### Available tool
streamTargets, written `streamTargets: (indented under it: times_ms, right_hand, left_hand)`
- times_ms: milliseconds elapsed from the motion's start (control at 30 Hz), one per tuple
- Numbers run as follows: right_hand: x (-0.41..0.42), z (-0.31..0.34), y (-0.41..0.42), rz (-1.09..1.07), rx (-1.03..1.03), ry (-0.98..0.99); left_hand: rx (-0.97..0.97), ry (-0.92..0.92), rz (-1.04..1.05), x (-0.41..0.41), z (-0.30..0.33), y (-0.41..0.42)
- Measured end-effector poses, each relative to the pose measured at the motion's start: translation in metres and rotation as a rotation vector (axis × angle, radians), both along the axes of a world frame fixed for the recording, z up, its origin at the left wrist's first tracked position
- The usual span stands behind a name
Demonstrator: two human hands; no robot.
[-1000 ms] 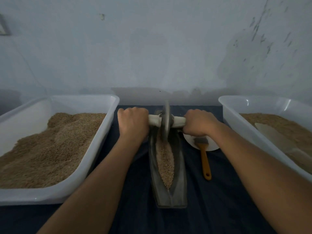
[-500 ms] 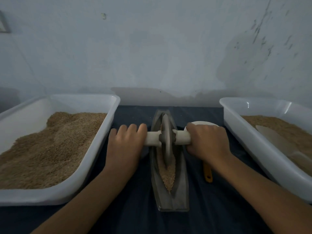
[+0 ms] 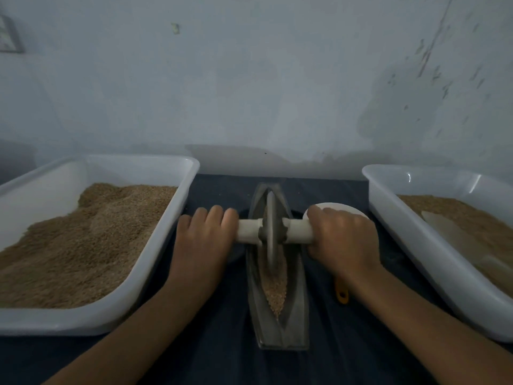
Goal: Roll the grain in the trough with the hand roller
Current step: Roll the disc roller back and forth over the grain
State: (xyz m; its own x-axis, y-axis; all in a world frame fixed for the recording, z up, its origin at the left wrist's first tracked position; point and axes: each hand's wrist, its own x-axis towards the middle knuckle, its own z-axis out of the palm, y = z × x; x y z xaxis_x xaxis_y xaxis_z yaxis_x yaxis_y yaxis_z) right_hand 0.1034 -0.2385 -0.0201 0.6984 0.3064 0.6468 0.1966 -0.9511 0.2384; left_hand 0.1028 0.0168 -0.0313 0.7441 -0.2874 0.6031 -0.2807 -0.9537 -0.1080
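A pale, stained wall (image 3: pixel 249 87) stands behind a table covered with a dark blue cloth (image 3: pixel 216 365). In the middle of the cloth lies the trough (image 3: pixel 294 323), a long grey boat-shaped vessel that points away from the person toward the wall. Inside the trough there is a narrow strip of grain (image 3: pixel 274 290), visible mostly in the nearer half. The hand roller (image 3: pixel 270 232) stands across the trough at about its middle: its thin grey disc is upright in the groove, and its white handle reaches out to both sides above the rims. The left hand (image 3: pixel 204 243) is on the left end of the handle, with the fingers curled over it. The right hand (image 3: pixel 342 240) grips the right end, fingers wrapped around it. To the left of the trough, near it but not touching, stands a white tub (image 3: pixel 155 273) filled with brown grain. To the right of the trough stands a second white tub (image 3: pixel 410 245), also with grain and a pale scoop-like thing in it. Between the trough and the second tub, a white dish (image 3: pixel 337 208) shows behind the right hand, and an orange handle end (image 3: pixel 342 295) shows below the right wrist.
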Motion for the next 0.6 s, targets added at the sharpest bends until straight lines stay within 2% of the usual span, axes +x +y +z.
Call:
streamTargets:
  times_ms: [100, 200, 300, 433, 467, 533, 600]
  right_hand:
    - [-0.015, -0.01, -0.007, 0.012, 0.043, -0.042]
    - [-0.006, -0.006, -0.002, -0.062, 0.038, 0.048]
    - [0.025, 0.019, 0.0, -0.164, -0.043, 0.259]
    - [0.068, 0.062, 0.005, -0.195, 0.046, 0.767]
    - [0.074, 0.067, 0.008, -0.201, 0.046, 0.829]
    - [0.075, 0.07, 0.01, -0.201, 0.001, 0.783]
    - [0.059, 0.058, 0.009, -0.161, -0.078, 0.515]
  left_hand:
    - [0.075, -0.141, -0.029, -0.02, -0.005, 0.003]
    - [0.063, -0.06, 0.033, -0.011, -0.001, -0.003]
    - [0.011, 0.086, 0.078, 0.028, 0.012, -0.013]
    - [-0.074, 0.353, 0.073, 0.077, 0.036, -0.016]
    - [-0.096, 0.404, 0.072, 0.078, 0.038, -0.015]
    - [-0.122, 0.36, 0.093, 0.067, 0.032, -0.016]
    - [-0.096, 0.228, 0.121, 0.045, 0.019, -0.014]
